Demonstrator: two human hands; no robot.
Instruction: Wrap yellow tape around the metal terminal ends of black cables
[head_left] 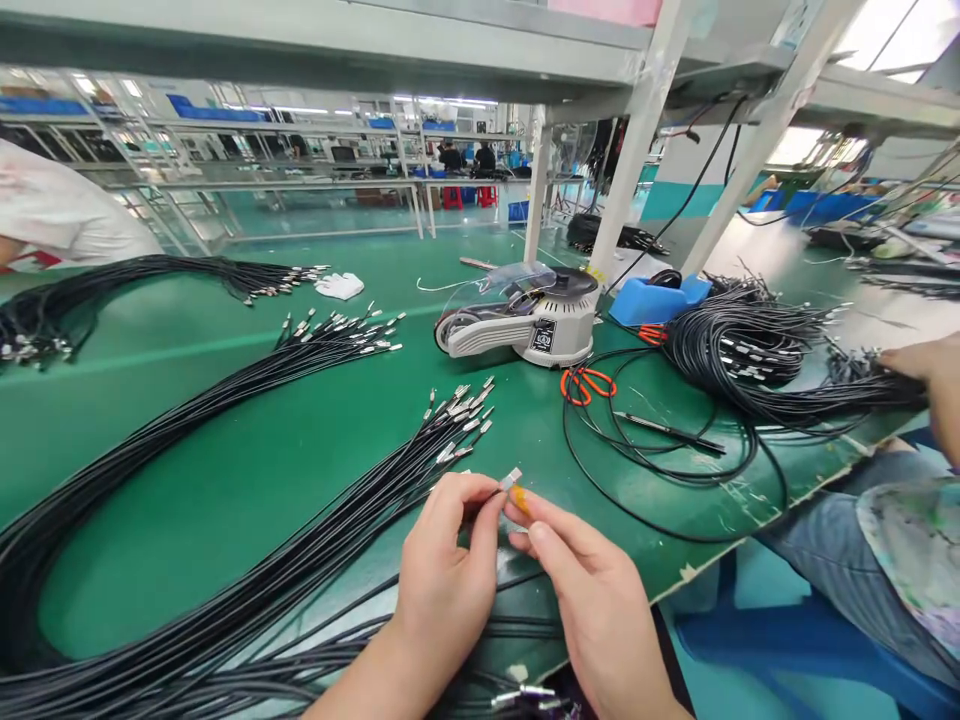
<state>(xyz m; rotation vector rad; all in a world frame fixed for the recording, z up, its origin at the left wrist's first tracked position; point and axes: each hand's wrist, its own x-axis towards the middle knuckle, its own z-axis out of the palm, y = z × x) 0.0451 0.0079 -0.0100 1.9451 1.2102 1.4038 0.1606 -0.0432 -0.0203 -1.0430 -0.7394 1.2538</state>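
My left hand [450,555] is closed in a pinch on a black cable just behind its metal plug [511,478], which looks like a USB plug and points up and right. My right hand [589,580] meets it from the right with bent fingers. A small piece of amber tape [519,498] shows at its index fingertip, close against the plug. Whether the tape touches the cable is hard to make out. Left of my hands lies a thick bundle of black cables [330,530] with metal plugs at its end. More cables [330,660] run under my wrists.
A grey tape dispenser [559,325] stands ahead. Orange-handled scissors [587,386], a black pen-like tool [667,432], a blue tape holder [656,300] and coiled cables [739,340] are right. A co-worker's hand [930,375] rests on cables. A white glove [340,286] lies farther back. Shelf posts [634,150] rise behind.
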